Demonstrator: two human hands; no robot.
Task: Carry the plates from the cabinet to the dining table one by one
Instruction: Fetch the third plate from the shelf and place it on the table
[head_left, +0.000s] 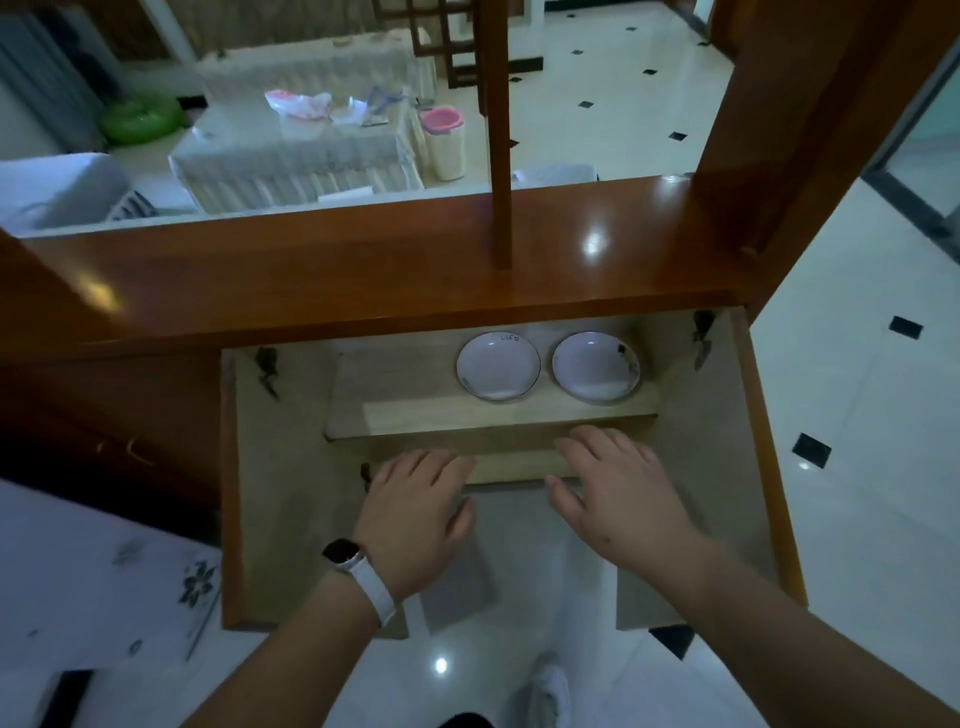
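The only writing is on the left plate (497, 366): a few small dark characters just inside its rim at 12 o'clock, too blurred to read. The right plate (595, 366) has dark marks at 2 o'clock, illegible as text.

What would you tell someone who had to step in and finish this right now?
Left hand: open, holding nothing, in front of the open cabinet.
Right hand: open, holding nothing, just below the shelf edge.
Plates: left plate and right plate sit side by side on the shelf, apart from each other.
Done: cabinet is open; neither plate is lifted yet. Earlier trips cannot be told from this view.
Left: pick up one plate, carry it to the dining table, then return for the other.
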